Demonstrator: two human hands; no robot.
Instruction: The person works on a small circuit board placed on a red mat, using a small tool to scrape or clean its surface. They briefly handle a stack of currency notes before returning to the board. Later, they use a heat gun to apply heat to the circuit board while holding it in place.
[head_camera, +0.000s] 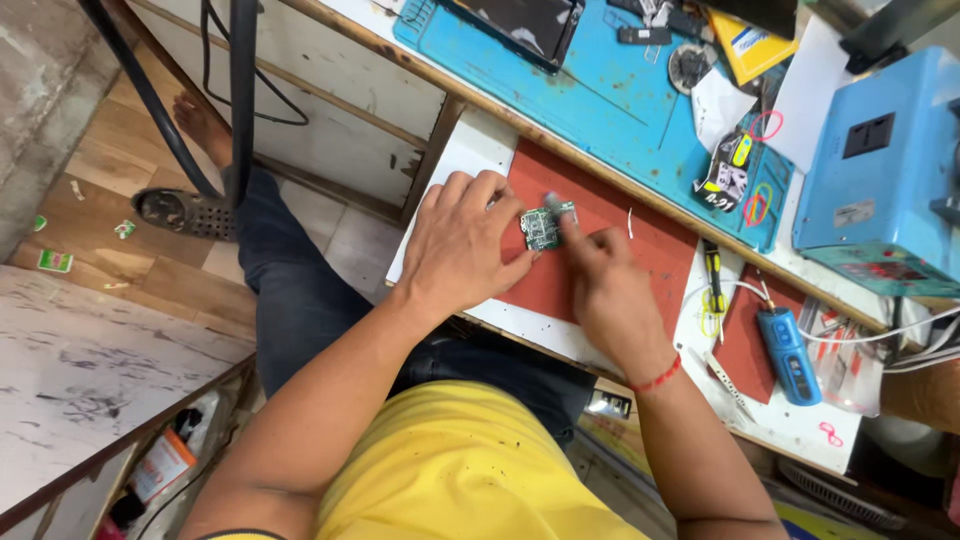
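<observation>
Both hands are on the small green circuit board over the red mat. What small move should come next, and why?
Probably steady the green circuit board flat on the red mat. The left hand pinches its edge, the right hand presses a fingertip near its top, and it seems tilted.

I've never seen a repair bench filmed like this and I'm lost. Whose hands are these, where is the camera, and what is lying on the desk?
The camera sits on the person's head and looks down, so both hands are their own. The left hand and right hand together hold a small green circuit board over a red mat. Further back lies a blue work mat, with a blue box-shaped machine beside it. Near the right hand are a yellow-handled screwdriver and a blue handheld tool. The person wears a yellow shirt.
</observation>
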